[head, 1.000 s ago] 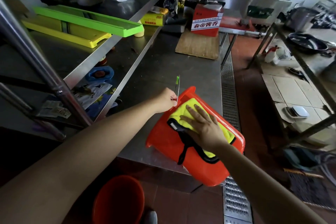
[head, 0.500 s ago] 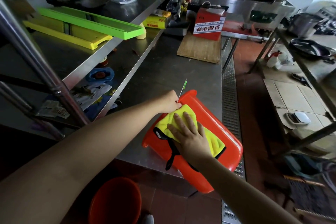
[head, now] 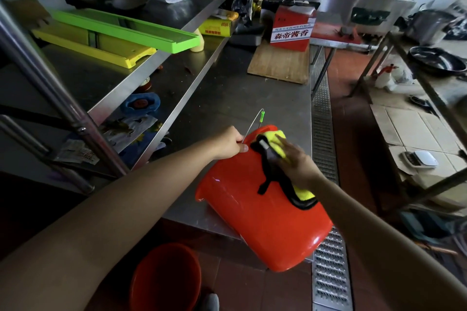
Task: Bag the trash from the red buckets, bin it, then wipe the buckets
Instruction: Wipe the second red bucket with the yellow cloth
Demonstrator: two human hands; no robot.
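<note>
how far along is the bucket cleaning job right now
Looks done: no trash shows around the red bucket lying on its side on the steel table, so bagging seems over. In hand: the right hand presses a yellow cloth on its wall, while the left hand grips the wire handle. Left: the second bucket on the floor; its state is unclear.

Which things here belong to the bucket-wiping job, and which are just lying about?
In the job:
- red bucket lying on the steel counter
- yellow cloth pressed on it by the right hand
- wire handle held by the left hand
- second red bucket on the floor

Lying about:
- wooden cutting board
- red carton
- green tray
- yellow tray
</note>
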